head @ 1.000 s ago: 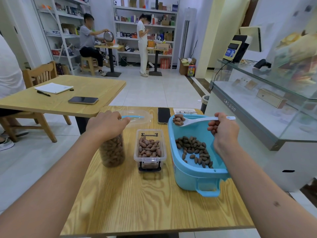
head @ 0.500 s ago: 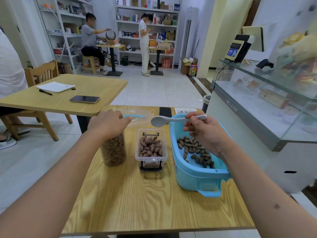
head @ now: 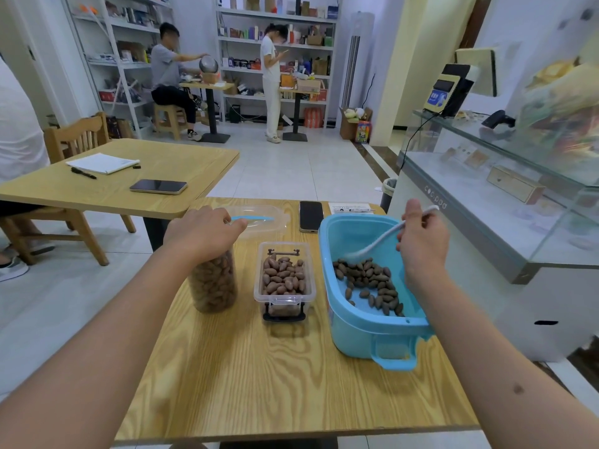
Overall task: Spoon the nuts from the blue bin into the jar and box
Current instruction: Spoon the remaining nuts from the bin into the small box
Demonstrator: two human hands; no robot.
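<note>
Right hand has its fingers curled round the upper handle of the white spoon, bowl dipped among the nuts below the fingertips in the blue bin. Left hand is cupped over the jar, fingers curled over its top; the box stands between the hands. Nuts judged light, hard and prone to roll; spoon rigid, best held high on the handle and kept level.

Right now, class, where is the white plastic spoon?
The white plastic spoon is in the right hand, its bowl dipped into the blue plastic bin among the brown nuts.
</note>
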